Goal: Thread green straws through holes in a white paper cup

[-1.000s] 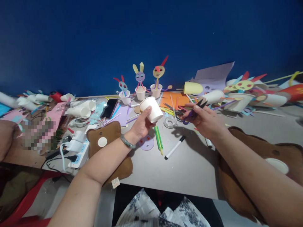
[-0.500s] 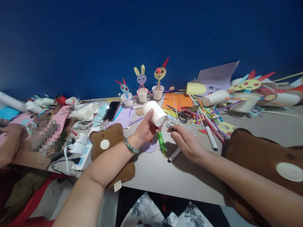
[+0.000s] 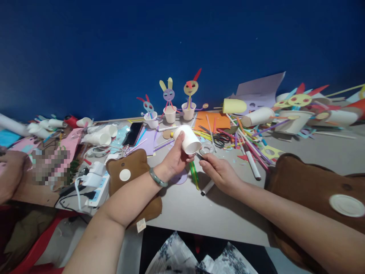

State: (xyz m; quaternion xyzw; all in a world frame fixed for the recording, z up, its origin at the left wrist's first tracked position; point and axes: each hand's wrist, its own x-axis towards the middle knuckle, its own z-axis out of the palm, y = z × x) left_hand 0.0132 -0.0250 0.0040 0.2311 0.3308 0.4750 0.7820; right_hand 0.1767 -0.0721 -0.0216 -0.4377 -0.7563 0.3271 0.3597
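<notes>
A plain white paper cup point(image 3: 188, 140) is tilted above the bench point(image 3: 196, 213), clasped in the left hand point(image 3: 175, 158); the right hand point(image 3: 221, 172), grip closed, holds what may be dark scissors point(image 3: 199, 156) beside it.

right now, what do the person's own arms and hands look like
The left hand is ungloved, with a rounded grey-green bangle at its wrist; the right hand is ungloved too, its wrist bare. No sleeves show on either forearm.

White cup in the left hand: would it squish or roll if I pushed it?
The white cup looks like paper, so it's probably light and might dent if the left hand squeezed hard. Its round side suggests it could roll if laid down.
</notes>
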